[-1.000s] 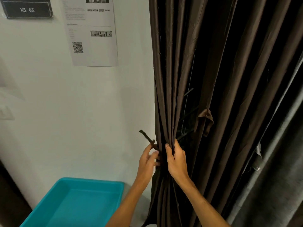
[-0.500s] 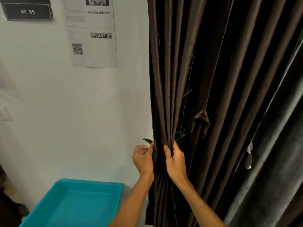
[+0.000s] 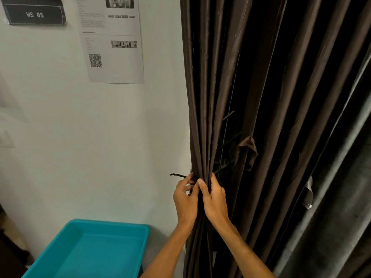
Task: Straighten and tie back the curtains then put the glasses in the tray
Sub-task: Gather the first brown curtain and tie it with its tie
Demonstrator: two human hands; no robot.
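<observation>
Curtain (image 3: 202, 121) folds, dark brown, are bunched together where the two hands meet at the fabric's left edge. The right hand (image 3: 215, 199) has its fingers (image 3: 213, 180) curled round the gathered bundle, with the thumb laid across the front. Touching it at 9 o'clock, the left hand (image 3: 185, 199) has its fingers (image 3: 183, 183) bent in and pinching a thin dark tie strip (image 3: 177, 175). The strip's free end pokes out toward 10 o'clock against the white wall (image 3: 100, 147). Whether it already runs right round the bundle is hidden behind the hands.

At 2 o'clock from the hands a small brown fabric tab (image 3: 248, 151) hangs on the curtain, and a grey drape (image 3: 341, 187) hangs farther off at 3 o'clock. A teal tray (image 3: 112, 223) sits low at 7 o'clock, and a printed sheet (image 3: 114, 47) is stuck to the wall at 11 o'clock. No glasses are in view.

The tie-back looks to be the step in hand, with the glasses part not yet begun. The next move probably calls for keeping the folds squeezed while the strip is drawn snug and fastened, so the bundle does not spread.
</observation>
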